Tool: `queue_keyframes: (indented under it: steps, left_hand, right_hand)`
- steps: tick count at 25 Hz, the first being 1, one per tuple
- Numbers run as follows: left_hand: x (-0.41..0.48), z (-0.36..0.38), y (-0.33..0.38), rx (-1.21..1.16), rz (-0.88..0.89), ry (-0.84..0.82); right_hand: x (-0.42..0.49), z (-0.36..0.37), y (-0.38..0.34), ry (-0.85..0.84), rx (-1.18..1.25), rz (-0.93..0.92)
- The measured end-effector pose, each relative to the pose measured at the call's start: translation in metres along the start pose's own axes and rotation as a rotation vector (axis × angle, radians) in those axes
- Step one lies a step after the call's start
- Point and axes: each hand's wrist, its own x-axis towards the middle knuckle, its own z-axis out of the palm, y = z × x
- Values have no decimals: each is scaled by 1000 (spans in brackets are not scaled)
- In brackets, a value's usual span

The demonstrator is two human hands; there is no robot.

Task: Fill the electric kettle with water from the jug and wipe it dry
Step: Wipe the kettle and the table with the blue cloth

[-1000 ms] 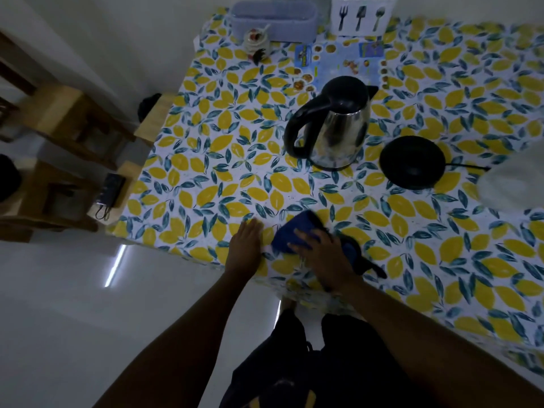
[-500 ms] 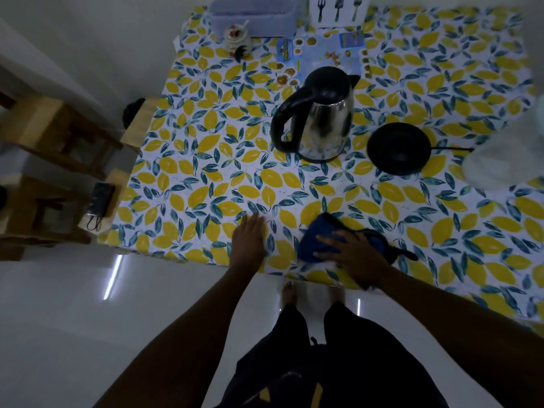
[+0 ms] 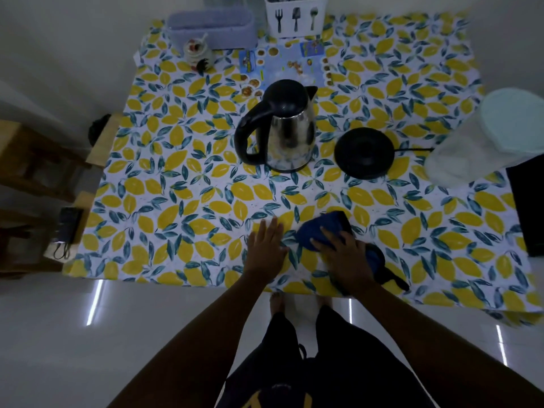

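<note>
at the far left, wooden stools (image 3: 38, 160) are standing beside the table, and a small dark device (image 3: 68, 223) is lying on one of them just off the table's edge. the table (image 3: 176, 184) is wearing a cloth printed with yellow lemons and blue-green leaves. at its back left, a small jar (image 3: 196, 52) is sitting in front of a pale lilac basket (image 3: 210, 28).

the left hand (image 3: 266, 248) is lying flat on the cloth near the front edge, palm down, fingers (image 3: 273, 228) straight and close together, holding nothing. just to its right, the right hand (image 3: 344, 256) is pressing down on a bunched blue cloth (image 3: 321, 229), fingers slightly spread over it rather than pinching it; a dark part of the cloth is sticking out past the wrist toward the table's front edge.

further back, near the middle of the table, the electric kettle (image 3: 287, 134) is standing upright on the cloth, lid closed, black handle pointing left, well apart from both hands. it is sitting off its round black base (image 3: 363, 151), which is lying just beside it on the right with a cord running right. behind the kettle, a printed blue mat (image 3: 287, 64) is lying flat, and a white cutlery holder (image 3: 295, 14) is standing at the back edge.

at the right edge, a translucent jug (image 3: 482, 142) with a pale lid is standing tall; whether it is holding water cannot be told.
</note>
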Motion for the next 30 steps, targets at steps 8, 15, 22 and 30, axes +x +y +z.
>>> queue_keyframes:
  steps: [8, 15, 22, 30]
  left_hand:
    - [2, -5, -3, 34, 4, 16]
    - [2, -16, -36, -1, -143, 108]
    - [-11, -22, -55, -37, -197, 160]
    - [-30, -28, -83, -7, -148, 112]
  right_hand:
    - [151, -36, 29, -153, 187, 430]
    - [102, -16, -9, -61, 68, 62]
    - [120, -18, -74, -76, 129, 78]
    - [136, -20, -104, -23, 143, 60]
